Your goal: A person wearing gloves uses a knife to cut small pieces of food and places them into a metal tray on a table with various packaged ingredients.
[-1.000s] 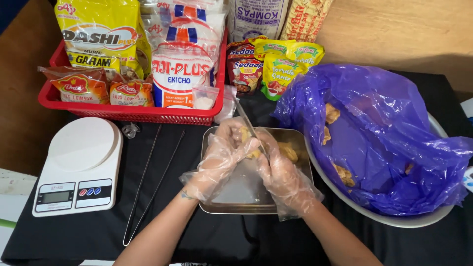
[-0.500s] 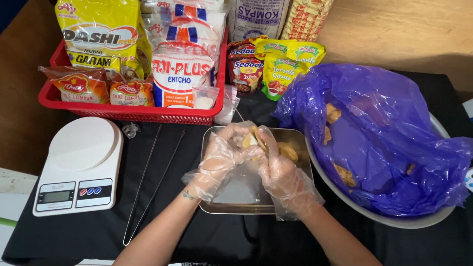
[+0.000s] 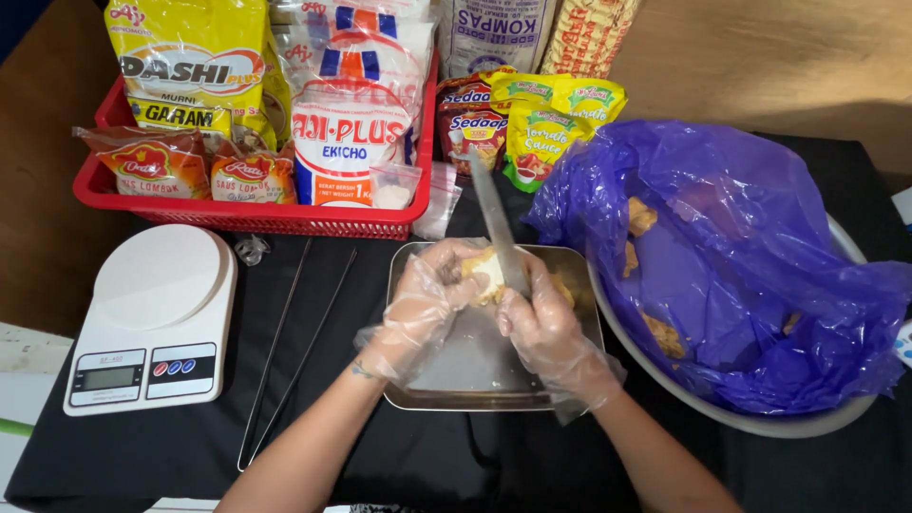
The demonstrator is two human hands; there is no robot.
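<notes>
Since half a second ago the knife (image 3: 498, 223) has swung up, so its blade now points away from the person and its tip reaches past the far rim of the tray; both hands have stayed over the tray's far half.

The left hand (image 3: 425, 302), in a clear plastic glove, is clenched around a pale yellow-tan food piece (image 3: 484, 273), a soft-looking lump with a lighter face turned towards the right hand. The right hand (image 3: 539, 323), also gloved, grips the knife's handle, which is hidden inside the fist; the grey blade rests against the piece's right side. Under both hands sits the steel tray (image 3: 480, 378), its near part bare and shiny, with another browner bit just beyond the right hand.

Left of the left hand, long metal tongs (image 3: 285, 351) lie on the black-covered counter (image 3: 456, 456), and further left stands a white kitchen scale (image 3: 152, 318). Right of the right hand, a large bowl (image 3: 760, 418) lined with a purple plastic bag (image 3: 750, 247) holds more browned pieces. Beyond the hands, a red basket (image 3: 256, 217) holds seasoning packets, with sauce sachets (image 3: 541, 123) beside it.
</notes>
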